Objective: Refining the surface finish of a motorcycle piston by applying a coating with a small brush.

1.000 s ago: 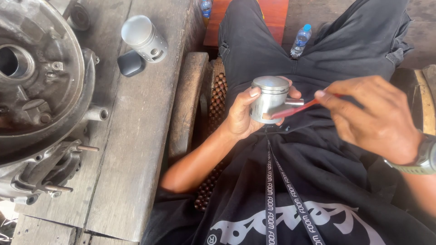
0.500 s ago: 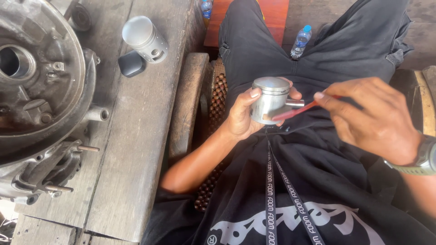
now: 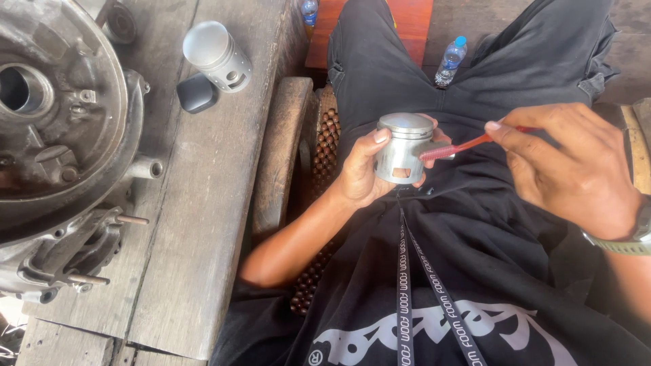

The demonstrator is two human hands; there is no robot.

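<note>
In the head view, the left hand (image 3: 363, 173) has its grip closed around a metal piston (image 3: 404, 148), held upright over the person's lap a little right of the middle of the frame. The thumb lies across the side of the piston that faces the camera, at its 9 o'clock, and the fingertips show past its far side at about 2 o'clock. The right hand (image 3: 576, 166) sits at 3 o'clock from the piston, well clear of it, with its grip pinched shut on the handle of a red toothbrush (image 3: 456, 147). The brush reaches from that hand toward 9 o'clock, and its head touches the piston's side just below the crown.

The piston is a short, dull silver cylinder with a flat, paler top and a ring groove under the rim. Its lower skirt is cut away, and a dark opening shows near the bottom edge.

At 10 o'clock from the piston, on the wooden counter (image 3: 203, 224), lies a second piston (image 3: 215, 54) tipped on its side, with a small dark block (image 3: 197, 92) just beside it at its 7 o'clock. A large grimy engine case (image 3: 61, 149) fills the left edge of the counter. A plastic water bottle (image 3: 450, 61) lies between the person's legs at 1 o'clock. A wristwatch (image 3: 627, 240) is on the right wrist.
</note>
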